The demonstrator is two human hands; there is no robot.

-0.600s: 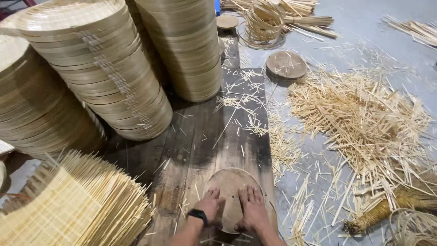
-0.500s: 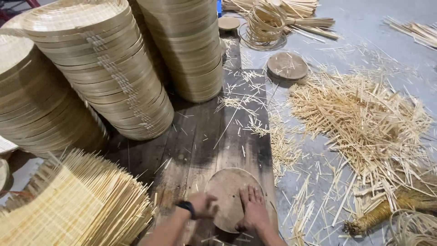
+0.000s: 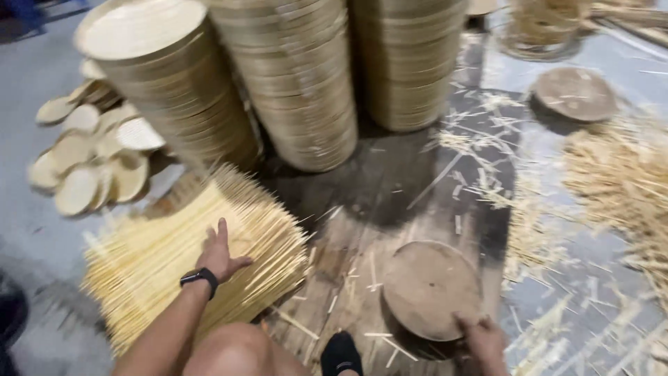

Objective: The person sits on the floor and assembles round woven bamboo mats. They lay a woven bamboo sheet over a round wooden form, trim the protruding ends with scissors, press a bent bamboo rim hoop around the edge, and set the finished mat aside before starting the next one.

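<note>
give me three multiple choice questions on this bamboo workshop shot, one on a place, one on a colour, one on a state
1. Where does the left hand rest?
A. on the bundle of pale bamboo sticks
B. on the stacks of round trays
C. on the bare floor

2. What colour is the band on the left wrist?
A. red
B. black
C. white

3. How does the round wooden disc lie by the right hand?
A. standing on edge
B. flat on the dark board
C. lifted in the air

Answers:
1. A, the open palm lies on top of the stick bundle.
2. B, the band shows dark black against the arm.
3. B, the disc lies flat on the board with the right hand at its near edge.
</note>
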